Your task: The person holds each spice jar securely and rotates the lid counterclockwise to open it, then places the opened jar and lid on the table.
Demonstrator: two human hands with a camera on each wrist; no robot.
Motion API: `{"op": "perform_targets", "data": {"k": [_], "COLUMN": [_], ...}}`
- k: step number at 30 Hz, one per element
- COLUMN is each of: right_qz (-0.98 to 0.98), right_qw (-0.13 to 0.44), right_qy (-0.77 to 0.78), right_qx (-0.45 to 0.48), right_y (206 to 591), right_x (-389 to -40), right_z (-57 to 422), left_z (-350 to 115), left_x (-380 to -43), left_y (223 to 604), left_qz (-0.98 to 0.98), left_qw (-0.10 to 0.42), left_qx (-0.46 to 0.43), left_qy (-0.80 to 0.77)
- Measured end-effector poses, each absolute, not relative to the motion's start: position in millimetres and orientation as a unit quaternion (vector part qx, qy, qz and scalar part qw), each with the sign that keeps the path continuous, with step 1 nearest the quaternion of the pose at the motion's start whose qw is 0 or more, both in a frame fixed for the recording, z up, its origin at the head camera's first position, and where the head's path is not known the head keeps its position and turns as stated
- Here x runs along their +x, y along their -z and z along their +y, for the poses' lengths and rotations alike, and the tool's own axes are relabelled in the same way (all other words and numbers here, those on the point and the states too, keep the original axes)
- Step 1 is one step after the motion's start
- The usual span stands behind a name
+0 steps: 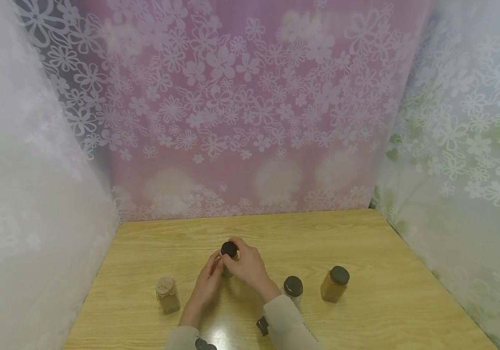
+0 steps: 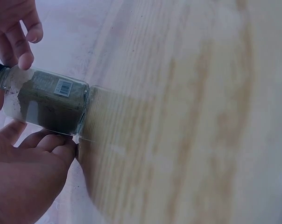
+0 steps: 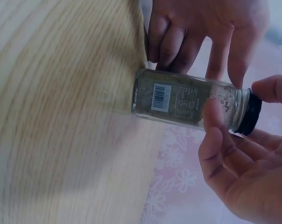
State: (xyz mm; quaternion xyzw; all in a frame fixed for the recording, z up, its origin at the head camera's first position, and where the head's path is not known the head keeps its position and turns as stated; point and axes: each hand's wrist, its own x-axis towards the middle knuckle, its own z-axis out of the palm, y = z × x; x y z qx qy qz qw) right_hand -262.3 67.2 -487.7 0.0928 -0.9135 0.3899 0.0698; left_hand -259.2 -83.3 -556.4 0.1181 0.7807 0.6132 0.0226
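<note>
A clear glass spice jar (image 3: 178,98) with dark grey-green powder, a barcode label and a black lid (image 1: 229,249) stands upright on the wooden table. My left hand (image 1: 209,282) holds the jar from its left side, thumb near the neck and the other fingers curled by the lower glass, as the left wrist view shows. From the right, my right hand (image 1: 250,266) pinches the lid between thumb and fingers. Some of its fingertips hang beside the jar's shoulder in the right wrist view. The lid is on the jar.
To the left stands a cork-topped jar (image 1: 168,294). Right of my forearms are a black-lidded jar (image 1: 293,287), partly behind my right sleeve, and another with orange-brown contents (image 1: 333,287). Flowered curtains (image 1: 250,112) border the wooden table (image 1: 311,238) at the back and sides.
</note>
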Motion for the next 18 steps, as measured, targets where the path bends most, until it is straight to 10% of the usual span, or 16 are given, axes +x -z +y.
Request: {"op": "perform_targets", "data": {"k": [18], "right_qz": [-0.915], "right_qw": [0.056], "right_qy": [-0.386], "right_qx": [0.105], "right_y": [486.9], "right_x": [-263.7], "right_z": [71.0], "left_z": [-81.5], "left_x": [-261.1], "left_y": [560.0], "left_qz": [0.786], "left_qw": [0.019], "left_qx": [0.115], "left_qy": [-0.608]}}
